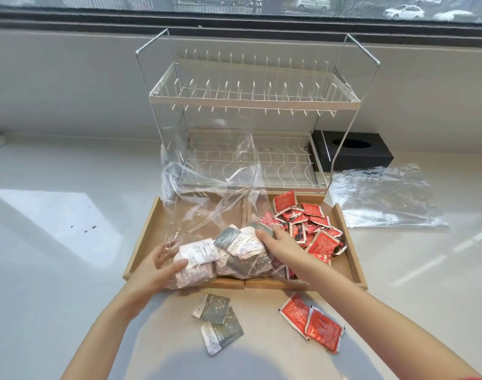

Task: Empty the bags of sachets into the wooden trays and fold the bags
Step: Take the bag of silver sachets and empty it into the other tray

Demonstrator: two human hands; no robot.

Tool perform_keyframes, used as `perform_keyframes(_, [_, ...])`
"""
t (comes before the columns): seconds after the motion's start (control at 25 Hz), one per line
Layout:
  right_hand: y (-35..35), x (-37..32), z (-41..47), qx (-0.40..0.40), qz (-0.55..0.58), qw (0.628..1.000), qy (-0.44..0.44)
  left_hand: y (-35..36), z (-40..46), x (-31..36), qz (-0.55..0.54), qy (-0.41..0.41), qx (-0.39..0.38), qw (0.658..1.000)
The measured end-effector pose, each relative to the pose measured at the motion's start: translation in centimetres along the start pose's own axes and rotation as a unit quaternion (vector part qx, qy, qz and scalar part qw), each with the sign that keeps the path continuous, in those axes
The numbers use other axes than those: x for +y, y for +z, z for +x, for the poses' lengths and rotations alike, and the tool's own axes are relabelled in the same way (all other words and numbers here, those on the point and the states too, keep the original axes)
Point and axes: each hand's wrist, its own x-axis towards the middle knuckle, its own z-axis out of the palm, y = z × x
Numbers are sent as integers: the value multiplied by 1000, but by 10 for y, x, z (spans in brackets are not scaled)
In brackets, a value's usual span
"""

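Two wooden trays sit side by side: the left tray (152, 229) and the right tray (349, 242). A heap of red sachets (313, 229) fills the right tray. A clear plastic bag (207, 204) full of grey and white sachets (234, 250) lies over the left tray, its open end raised toward the back. My left hand (163, 267) grips the bag's left bottom end. My right hand (278, 242) presses on the bag's right side near the tray divider. Two grey sachets (219, 322) and two red sachets (313, 322) lie loose on the counter in front.
A two-tier dish rack (250, 100) stands right behind the trays. A black tissue box (352, 152) sits at its right. An empty clear bag (385, 198) lies flat on the white counter to the right of the trays. A window runs along the back.
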Motion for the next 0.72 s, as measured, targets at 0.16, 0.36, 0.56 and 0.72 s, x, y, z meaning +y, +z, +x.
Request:
perform_keyframes(0.16, [6, -5, -9, -74, -41, 996, 11, -2, 3, -7, -6, -14, 78, 997])
perform_keyframes(0.36, [10, -7, -12, -30, -82, 996, -20, 13, -4, 2, 131, 6, 87, 988])
perform_keyframes(0.56, [3, -17, -16, -30, -58, 998, -3, 16, -14, 17, 149, 36, 107, 982])
perform_keyframes(0.72, [-15, -29, -12, -51, 34, 998, 13, 6, -16, 40, 105, 34, 115, 987])
